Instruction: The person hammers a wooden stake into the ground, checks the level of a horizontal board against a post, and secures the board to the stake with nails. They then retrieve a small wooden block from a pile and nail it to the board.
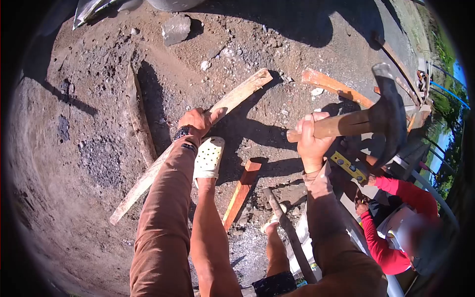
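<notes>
My left hand (197, 121) is closed round a long pale wooden board (242, 92), which slants across the dirt from lower left to upper right. Beside that hand is a cream clog (210, 156) on my foot. My right hand (312, 141) grips the wooden handle of a claw hammer (349, 123), held up off the ground with its metal head to the right. A short reddish wooden block (242, 193) lies between my feet. Farther up, a reddish board (336, 86) rests on the ground, partly hidden by the hammer.
At the right a co-worker in red sleeves (386, 255) is close to a yellow spirit level (348, 167). A rough wooden post (138, 116) lies left of my board. A grey stone (176, 29) sits on the gravelly dirt. A dark pole (292, 237) stands by my right arm.
</notes>
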Action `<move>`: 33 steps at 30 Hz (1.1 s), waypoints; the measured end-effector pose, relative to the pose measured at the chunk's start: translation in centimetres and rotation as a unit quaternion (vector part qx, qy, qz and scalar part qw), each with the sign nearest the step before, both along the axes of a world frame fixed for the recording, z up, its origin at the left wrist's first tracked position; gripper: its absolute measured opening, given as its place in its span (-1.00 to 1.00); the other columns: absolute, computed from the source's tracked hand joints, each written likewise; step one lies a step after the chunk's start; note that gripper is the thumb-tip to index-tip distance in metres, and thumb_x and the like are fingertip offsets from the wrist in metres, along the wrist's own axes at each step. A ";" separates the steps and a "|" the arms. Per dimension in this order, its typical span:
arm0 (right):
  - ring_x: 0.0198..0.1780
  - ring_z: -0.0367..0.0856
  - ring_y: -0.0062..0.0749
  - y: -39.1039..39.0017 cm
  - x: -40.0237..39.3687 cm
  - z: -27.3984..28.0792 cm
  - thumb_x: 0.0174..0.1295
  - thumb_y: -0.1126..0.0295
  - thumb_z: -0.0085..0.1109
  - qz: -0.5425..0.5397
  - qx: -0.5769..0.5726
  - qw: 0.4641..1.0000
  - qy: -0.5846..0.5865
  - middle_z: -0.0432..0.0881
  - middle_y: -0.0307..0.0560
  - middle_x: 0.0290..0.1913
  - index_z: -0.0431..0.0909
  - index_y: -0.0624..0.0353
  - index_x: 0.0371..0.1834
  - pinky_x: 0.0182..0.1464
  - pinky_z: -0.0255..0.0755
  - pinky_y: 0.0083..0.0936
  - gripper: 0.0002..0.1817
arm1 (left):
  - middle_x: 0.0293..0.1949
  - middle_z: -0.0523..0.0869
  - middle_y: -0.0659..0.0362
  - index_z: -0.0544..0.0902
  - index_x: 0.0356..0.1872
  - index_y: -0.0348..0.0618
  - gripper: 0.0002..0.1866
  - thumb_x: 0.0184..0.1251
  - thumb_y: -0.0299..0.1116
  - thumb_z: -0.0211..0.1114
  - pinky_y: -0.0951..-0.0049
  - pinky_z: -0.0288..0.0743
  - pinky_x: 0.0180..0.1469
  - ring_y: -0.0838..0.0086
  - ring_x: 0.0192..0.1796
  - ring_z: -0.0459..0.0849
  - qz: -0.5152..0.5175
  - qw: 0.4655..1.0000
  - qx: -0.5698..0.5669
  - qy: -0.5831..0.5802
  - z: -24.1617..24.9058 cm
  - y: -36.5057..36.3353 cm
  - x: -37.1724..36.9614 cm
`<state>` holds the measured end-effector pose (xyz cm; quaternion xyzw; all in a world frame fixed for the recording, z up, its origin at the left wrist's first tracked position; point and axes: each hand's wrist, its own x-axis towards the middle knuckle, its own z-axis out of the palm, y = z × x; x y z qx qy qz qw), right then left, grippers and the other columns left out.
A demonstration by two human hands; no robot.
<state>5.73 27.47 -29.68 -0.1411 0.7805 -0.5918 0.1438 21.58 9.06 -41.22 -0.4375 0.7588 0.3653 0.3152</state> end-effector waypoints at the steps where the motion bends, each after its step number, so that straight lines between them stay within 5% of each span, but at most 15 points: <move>1: -0.72 0.41 -0.53 4.1 0.9 -7.0 0.09 0.49 0.07 0.072 0.274 0.959 -0.011 0.41 -0.17 -0.70 0.38 0.29 -0.59 -0.67 0.29 -0.53 -0.84 | -0.16 0.66 -0.06 0.64 -0.16 -0.12 -0.14 -0.09 0.53 -0.03 0.21 0.45 0.01 0.12 -0.04 0.61 0.000 1.000 -0.004 -0.009 0.1 0.1 0.1; 2: -0.73 0.43 -0.49 8.1 1.9 -13.8 0.04 0.44 0.10 0.200 0.514 0.834 0.009 0.43 -0.12 -0.72 0.38 0.30 -0.64 -0.69 0.30 -0.51 -0.80 | -0.15 0.65 -0.06 0.64 -0.16 -0.14 -0.13 -0.09 0.53 -0.04 0.22 0.45 0.01 0.12 -0.03 0.60 0.007 1.000 -0.011 -0.014 0.1 0.2 -0.1; 5: -0.75 0.47 -0.42 5.2 1.1 -7.8 -0.02 0.34 0.13 0.076 0.336 0.874 -0.342 0.46 -0.04 -0.74 0.39 0.32 -0.68 -0.68 0.32 -0.47 -0.73 | -0.18 0.64 -0.12 0.64 -0.21 -0.20 -0.11 -0.13 0.54 -0.01 0.20 0.44 0.02 0.05 -0.03 0.59 0.001 1.000 -0.011 -0.025 -1.2 0.2 0.0; 7: -0.75 0.46 -0.46 4.0 0.4 -2.8 0.03 0.31 0.17 0.102 0.336 0.902 -0.249 0.46 -0.13 -0.75 0.41 0.31 -0.63 -0.67 0.32 -0.50 -0.72 | -0.17 0.65 -0.10 0.63 -0.18 -0.22 -0.09 -0.11 0.54 -0.03 0.21 0.44 0.02 0.09 -0.02 0.59 -0.018 0.999 -0.003 -0.033 -0.4 0.7 0.4; 10: -0.73 0.39 -0.65 0.3 -0.6 3.5 0.10 0.38 0.21 0.065 0.140 0.987 -0.051 0.45 -0.24 -0.75 0.42 0.22 -0.61 -0.67 0.27 -0.57 -0.76 | -0.17 0.65 -0.09 0.62 -0.17 -0.21 -0.08 -0.09 0.55 -0.07 0.21 0.45 0.02 0.11 -0.03 0.60 -0.018 0.999 -0.014 -0.027 -1.1 0.7 0.6; 12: -0.71 0.48 -0.44 -1.1 -0.5 2.0 0.08 0.35 0.19 -0.011 -0.009 0.999 -0.032 0.48 -0.14 -0.73 0.43 0.26 -0.62 -0.62 0.34 -0.49 -0.76 | -0.18 0.65 -0.10 0.63 -0.18 -0.18 -0.11 -0.09 0.54 -0.06 0.20 0.45 0.01 0.09 -0.04 0.60 -0.006 1.000 -0.022 -0.007 -1.3 0.4 0.3; 14: -0.61 0.55 -0.10 2.4 1.6 -6.5 0.04 0.32 0.15 0.047 0.344 0.938 -0.019 0.54 0.09 -0.66 0.45 0.33 -0.58 -0.52 0.43 -0.32 -0.74 | -0.17 0.64 -0.11 0.62 -0.17 -0.15 -0.12 -0.09 0.55 -0.06 0.19 0.44 0.01 0.07 -0.03 0.58 -0.022 0.999 -0.013 -0.022 -1.4 0.7 0.4; 16: -0.48 0.56 0.14 6.4 3.1 -12.0 -0.02 0.28 0.13 0.115 0.485 0.863 -0.081 0.56 0.24 -0.56 0.48 0.38 -0.53 -0.38 0.46 -0.20 -0.70 | -0.13 0.63 -0.10 0.56 -0.11 -0.14 -0.12 -0.10 0.54 -0.02 0.17 0.42 0.03 0.05 -0.01 0.57 0.017 0.999 -0.042 0.003 -1.3 0.8 0.4; 19: -0.31 0.61 0.06 8.7 3.8 -8.1 -0.05 0.24 0.16 0.266 0.483 0.823 -0.136 0.60 0.28 -0.37 0.55 0.38 -0.40 -0.27 0.48 -0.25 -0.66 | 0.02 0.56 -0.05 0.33 0.15 -0.06 -0.17 -0.09 0.28 0.25 0.19 0.41 0.07 0.08 0.06 0.54 -0.039 0.999 -0.020 0.013 -0.2 1.2 2.8; 21: -0.24 0.63 -0.02 11.7 5.1 -4.3 -0.05 0.21 0.18 0.250 0.464 0.825 -0.204 0.61 0.22 -0.30 0.58 0.32 -0.29 -0.23 0.47 -0.30 -0.62 | 0.13 0.47 -0.02 0.17 0.27 -0.06 -0.09 -0.11 0.10 0.35 0.24 0.39 0.11 0.13 0.13 0.49 -0.092 0.996 -0.009 -0.017 -0.3 1.2 4.5; 22: -0.22 0.63 -0.07 12.6 7.1 -1.0 -0.05 0.20 0.19 0.133 0.459 0.832 -0.283 0.62 0.19 -0.28 0.58 0.28 -0.24 -0.23 0.47 -0.31 -0.61 | 0.11 0.48 -0.03 0.14 0.30 -0.08 -0.09 -0.12 -0.03 0.36 0.24 0.39 0.13 0.14 0.11 0.50 -0.073 0.997 0.021 -0.027 -1.1 1.0 5.6; 25: -0.29 0.64 -0.12 20.4 10.3 2.3 -0.05 0.19 0.20 0.155 0.460 0.842 -0.236 0.63 0.13 -0.34 0.57 0.24 -0.18 -0.28 0.46 -0.34 -0.59 | 0.08 0.49 -0.12 0.16 0.28 -0.19 -0.11 -0.16 -0.14 0.34 0.25 0.38 0.14 0.11 0.08 0.51 -0.150 0.988 0.002 -0.021 0.2 1.1 3.7; 29: -0.58 0.49 -0.49 23.0 10.4 11.8 0.01 0.33 0.17 0.022 0.404 0.849 -0.339 0.52 -0.12 -0.63 0.52 0.29 -0.38 -0.51 0.34 -0.47 -0.78 | -0.09 0.58 -0.16 0.30 0.18 -0.31 -0.21 -0.21 -0.24 0.32 0.26 0.44 0.03 0.08 -0.01 0.57 -0.182 0.981 0.028 0.055 3.5 0.2 5.0; 31: -0.60 0.44 -0.58 23.9 9.2 14.6 0.00 0.34 0.18 -0.004 0.419 0.843 -0.337 0.50 -0.18 -0.65 0.50 0.28 -0.42 -0.55 0.28 -0.52 -0.79 | -0.16 0.61 -0.13 0.35 0.14 -0.31 -0.26 -0.20 -0.26 0.33 0.30 0.48 -0.04 0.13 -0.08 0.61 -0.107 0.991 0.046 0.069 12.3 0.0 2.0; 33: -0.58 0.41 -0.63 25.8 8.9 15.8 0.04 0.36 0.18 -0.012 0.382 0.863 -0.331 0.47 -0.23 -0.62 0.47 0.26 -0.42 -0.53 0.29 -0.57 -0.82 | -0.21 0.63 -0.06 0.38 0.11 -0.32 -0.31 -0.16 -0.31 0.33 0.38 0.49 -0.09 0.25 -0.17 0.63 -0.091 0.986 0.000 0.142 15.1 -0.6 2.3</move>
